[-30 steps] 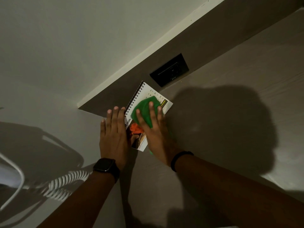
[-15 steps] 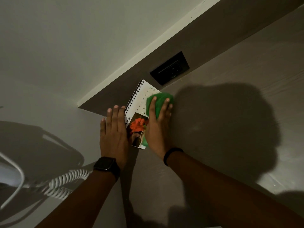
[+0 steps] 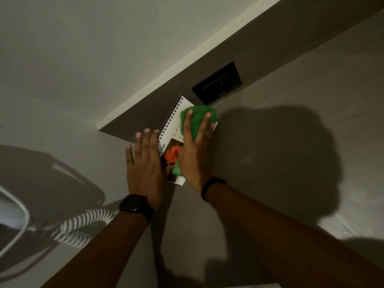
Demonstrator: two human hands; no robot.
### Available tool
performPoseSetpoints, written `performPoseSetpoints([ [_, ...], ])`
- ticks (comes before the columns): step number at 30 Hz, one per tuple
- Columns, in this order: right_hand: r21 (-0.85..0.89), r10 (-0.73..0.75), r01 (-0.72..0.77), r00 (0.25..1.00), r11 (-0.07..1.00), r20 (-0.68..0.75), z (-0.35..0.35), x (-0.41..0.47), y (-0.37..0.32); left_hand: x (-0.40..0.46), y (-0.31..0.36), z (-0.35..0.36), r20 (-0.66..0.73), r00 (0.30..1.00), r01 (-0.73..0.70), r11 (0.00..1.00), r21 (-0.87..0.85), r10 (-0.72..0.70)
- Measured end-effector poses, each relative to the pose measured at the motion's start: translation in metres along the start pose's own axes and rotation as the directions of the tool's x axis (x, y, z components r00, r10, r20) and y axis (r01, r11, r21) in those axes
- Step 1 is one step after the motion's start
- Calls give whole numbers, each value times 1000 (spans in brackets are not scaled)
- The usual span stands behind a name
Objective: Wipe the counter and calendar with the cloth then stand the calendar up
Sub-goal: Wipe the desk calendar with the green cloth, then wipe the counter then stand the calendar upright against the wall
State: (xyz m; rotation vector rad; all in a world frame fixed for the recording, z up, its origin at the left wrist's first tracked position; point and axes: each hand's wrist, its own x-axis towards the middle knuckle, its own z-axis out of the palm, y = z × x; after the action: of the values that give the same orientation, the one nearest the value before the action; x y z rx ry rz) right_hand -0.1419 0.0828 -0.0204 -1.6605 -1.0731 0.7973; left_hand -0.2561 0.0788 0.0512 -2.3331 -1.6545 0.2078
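The grey-brown wood-grain surface [image 3: 280,183] carries everything in view and lies largely in shadow. A dark backsplash strip with a black rectangular wall socket [image 3: 217,83] runs along its far edge. At the left, a white coiled cord [image 3: 83,227] rests well apart from the work.

The white spiral-bound desk calendar with a red flower photograph [image 3: 172,138] lies flat on the surface, its far corner just beside the socket, its wire binding along the left edge.

The left hand [image 3: 145,163] lies flat, fingers extended and together, palm down against the binding side; it grips nothing and appears to pin the calendar. The right hand [image 3: 194,150] is spread, palm down, pressing the green soft cloth [image 3: 199,117] onto the far half of the calendar; it presses rather than clamps.

Assessment: the calendar is judged light, thin card on a smooth surface, and likely to slide under wiping unless pinned. Pages are probably flexible and liable to crease under heavy pressure. For standing, the best hold is judged to be the stiff wire-bound edge, with the base panels spread below. The cloth is limp, compliant and poses no hazard.
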Motion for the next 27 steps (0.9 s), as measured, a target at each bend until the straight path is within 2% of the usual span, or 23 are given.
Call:
performPoseSetpoints([
  [2, 5, -114, 114, 987, 993, 114, -2, -20, 1, -1, 0, 0, 0, 1000, -2, 1000, 10, 2],
  [4, -8, -155, 160, 966, 987, 207, -11, -38, 11, -2, 0, -1, 11, 1000, -3, 1000, 0, 3],
  [9, 69, 5, -29, 945, 997, 328, -69, -55, 26, 0, 4, -10, 79, 996, 28, 1000, 4, -29],
  [11, 109, 41, -81, 944, 991, 328, -107, -51, 28, -3, 15, -19, 7, 1000, 3, 999, -38, -3],
  [13, 80, 76, -106, 948, 991, 310, -153, -40, 32, -7, 44, -27, -102, 994, -41, 987, -156, 25],
  [16, -86, 81, -58, 954, 995, 288, -234, -18, 41, -5, 120, -34, -198, 979, -102, 944, -312, 40],
  [20, -399, 114, -16, 968, 917, 225, -338, 16, 72, 15, 226, -36, -100, 995, -49, 856, -515, -3],
  [23, -655, 131, 30, 972, 755, 194, -389, 46, 103, 32, 289, -20, 29, 998, -33, 793, -608, 63],
  [27, -846, 155, 85, 969, 527, 194, -409, 65, 143, 40, 339, 10, 116, 986, -36, 837, -545, 118],
])
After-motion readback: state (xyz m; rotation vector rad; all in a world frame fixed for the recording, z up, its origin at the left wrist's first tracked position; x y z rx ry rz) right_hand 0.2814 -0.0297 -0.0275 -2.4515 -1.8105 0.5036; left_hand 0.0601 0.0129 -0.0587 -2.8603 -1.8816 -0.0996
